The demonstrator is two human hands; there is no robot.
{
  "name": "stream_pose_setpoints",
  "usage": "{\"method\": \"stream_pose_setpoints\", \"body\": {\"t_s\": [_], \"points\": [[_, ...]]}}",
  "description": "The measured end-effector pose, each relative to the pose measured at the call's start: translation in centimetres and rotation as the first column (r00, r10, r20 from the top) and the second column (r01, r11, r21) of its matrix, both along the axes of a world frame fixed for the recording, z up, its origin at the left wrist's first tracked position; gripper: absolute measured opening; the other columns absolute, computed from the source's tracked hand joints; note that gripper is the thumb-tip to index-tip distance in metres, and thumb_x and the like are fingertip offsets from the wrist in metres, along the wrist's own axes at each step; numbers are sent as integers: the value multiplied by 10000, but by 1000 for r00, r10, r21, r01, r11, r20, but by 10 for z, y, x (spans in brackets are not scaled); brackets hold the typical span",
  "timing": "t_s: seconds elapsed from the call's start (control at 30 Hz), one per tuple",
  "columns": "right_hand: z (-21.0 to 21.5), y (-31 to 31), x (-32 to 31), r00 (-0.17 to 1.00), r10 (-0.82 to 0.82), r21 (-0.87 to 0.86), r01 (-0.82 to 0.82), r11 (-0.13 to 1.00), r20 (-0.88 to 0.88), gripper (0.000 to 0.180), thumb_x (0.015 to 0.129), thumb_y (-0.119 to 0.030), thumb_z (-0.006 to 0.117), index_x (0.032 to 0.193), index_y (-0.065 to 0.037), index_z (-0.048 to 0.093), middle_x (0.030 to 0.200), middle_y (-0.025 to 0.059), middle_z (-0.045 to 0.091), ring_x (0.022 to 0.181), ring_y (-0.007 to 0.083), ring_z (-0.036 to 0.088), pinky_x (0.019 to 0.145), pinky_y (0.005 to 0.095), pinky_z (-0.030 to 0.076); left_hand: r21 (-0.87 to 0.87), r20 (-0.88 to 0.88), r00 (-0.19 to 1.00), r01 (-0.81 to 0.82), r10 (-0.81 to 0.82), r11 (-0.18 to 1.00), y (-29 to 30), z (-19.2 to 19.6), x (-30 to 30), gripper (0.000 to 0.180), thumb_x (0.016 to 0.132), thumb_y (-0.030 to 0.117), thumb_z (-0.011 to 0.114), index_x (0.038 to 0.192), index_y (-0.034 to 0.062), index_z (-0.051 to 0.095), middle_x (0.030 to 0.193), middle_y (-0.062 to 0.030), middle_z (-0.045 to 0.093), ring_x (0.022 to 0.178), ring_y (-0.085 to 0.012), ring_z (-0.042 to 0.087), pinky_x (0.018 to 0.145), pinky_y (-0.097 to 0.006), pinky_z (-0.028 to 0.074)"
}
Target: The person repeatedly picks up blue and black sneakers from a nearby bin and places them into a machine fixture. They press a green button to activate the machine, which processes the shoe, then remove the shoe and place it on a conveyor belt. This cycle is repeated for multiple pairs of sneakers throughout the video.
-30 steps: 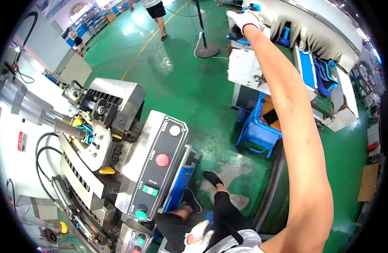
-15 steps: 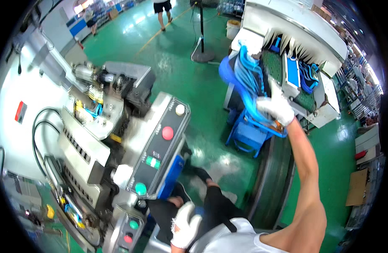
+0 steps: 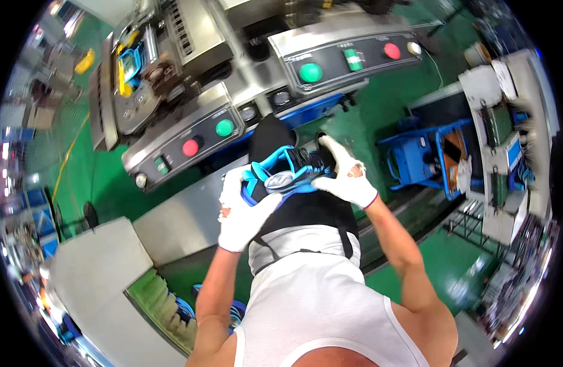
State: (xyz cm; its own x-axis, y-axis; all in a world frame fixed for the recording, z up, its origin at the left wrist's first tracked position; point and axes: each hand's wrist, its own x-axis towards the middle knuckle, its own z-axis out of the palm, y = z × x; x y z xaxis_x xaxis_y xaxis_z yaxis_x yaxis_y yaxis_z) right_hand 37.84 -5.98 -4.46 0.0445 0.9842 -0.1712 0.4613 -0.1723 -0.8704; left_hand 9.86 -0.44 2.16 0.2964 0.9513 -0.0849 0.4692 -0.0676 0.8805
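A blue and black shoe upper [image 3: 280,178] with dark laces lies between my two white-gloved hands, above my lap. On its left end my left hand [image 3: 241,211] grips it, thumb stretched along the near side. My right hand [image 3: 350,180] clasps the other end, thumb on the near edge and fingers around the dark laced part. Torn spots in both gloves let some skin show. Just beyond the upper stands the machine's control panel [image 3: 217,131] with a red and a green button; neither hand touches it.
A second button panel [image 3: 327,67] sits ahead to the right. Another light blue piece [image 3: 131,64] rests in the machine at far left. To the right are a blue cart [image 3: 410,162] and a conveyor machine [image 3: 498,153] with blue pieces. A pale machine top [image 3: 95,269] stands at left.
My view has swung left and down. My right hand has come from the blue pieces at the cart to my lap; both hands now hold a shoe upper there.
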Motion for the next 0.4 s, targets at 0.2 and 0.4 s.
{"method": "stream_pose_setpoints", "body": {"t_s": [0.2, 0.4], "points": [[-70, -9, -105, -158, -484, -509, 284, 813, -861, 753, 1031, -577, 637, 1523, -25, 492, 1460, 229, 601, 1352, 370, 590, 1164, 530, 481, 117, -21, 987, -156, 159, 981, -68, -41, 10, 820, 730, 187, 927, 1408, -10, 509, 1364, -245, 533, 1267, -357, 574, 1084, -469, 483], [-67, -14, -90, -617, -356, -277, -223, 935, -702, 958, 1008, -715, 512, 1657, -34, 329, 1611, 361, 401, 1430, 552, 478, 1220, 629, 385, 102, 80, 935, 336, -344, 936, -64, -33, -10, 697, 781, 242, 886, 1390, 41, 613, 1460, -200, 515, 1300, -414, 535, 1112, -512, 458]]}}
